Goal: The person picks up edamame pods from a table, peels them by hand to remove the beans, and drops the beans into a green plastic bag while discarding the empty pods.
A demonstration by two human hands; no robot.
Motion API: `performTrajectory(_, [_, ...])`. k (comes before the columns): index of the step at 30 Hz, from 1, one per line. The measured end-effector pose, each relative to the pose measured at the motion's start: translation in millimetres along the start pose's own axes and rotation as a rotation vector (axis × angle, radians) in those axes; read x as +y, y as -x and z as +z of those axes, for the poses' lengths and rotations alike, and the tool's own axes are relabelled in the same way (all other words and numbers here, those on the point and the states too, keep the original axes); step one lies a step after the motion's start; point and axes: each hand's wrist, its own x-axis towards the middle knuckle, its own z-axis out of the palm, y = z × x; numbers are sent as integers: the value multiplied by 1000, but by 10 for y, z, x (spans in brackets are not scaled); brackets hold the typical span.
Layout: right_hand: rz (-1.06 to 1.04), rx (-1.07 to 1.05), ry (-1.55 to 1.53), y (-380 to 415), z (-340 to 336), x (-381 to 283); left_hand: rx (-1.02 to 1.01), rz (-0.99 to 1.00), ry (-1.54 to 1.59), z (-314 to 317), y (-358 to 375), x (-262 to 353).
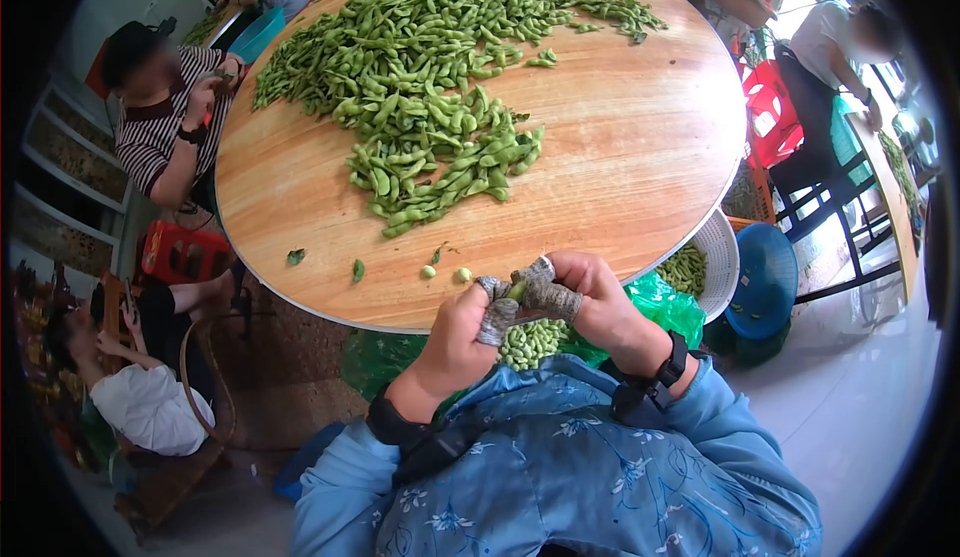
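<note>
At the near edge of a round wooden table (620, 147), my left hand (462, 332) and my right hand (595, 297) meet, grey wrapping around their thumbs and fingertips. Pinched between them is a green bean pod (517, 289), partly hidden by the wrapped fingers. Just under my hands, shelled green beans (534, 344) lie in a container lined with green plastic. A large heap of bean pods (420, 47) spreads over the table's far and middle part. Two loose beans (429, 272) rest close to my left hand.
Right of me stand a white basket (722, 262) holding pods and a blue plastic basin (762, 282). Red stools (770, 112) are at the right and left. A person in a striped shirt (165, 107) sits at the table's left; others sit around the room.
</note>
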Motion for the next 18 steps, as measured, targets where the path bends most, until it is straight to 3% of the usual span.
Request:
performTrajectory(1, [-44,-31,-32,1,-10,26,-13,-193,441,9,11,11])
performTrajectory(5, [-45,-46,-57,-4,-43,11,-50,-227,369,-7,-42,49])
performTrajectory(7, [-17,-7,-11,0,-6,-40,47,123,-387,-13,-54,68])
performTrajectory(10, [-8,12,30,3,27,-89,31,264,-524,-24,-41,-50])
performTrajectory(14, [-82,-40,9,11,2,-36,74,261,-405,-1,-55,-66])
performTrajectory(18, [-202,-54,42,12,9,-19,88,77,-26,41,-43,-23])
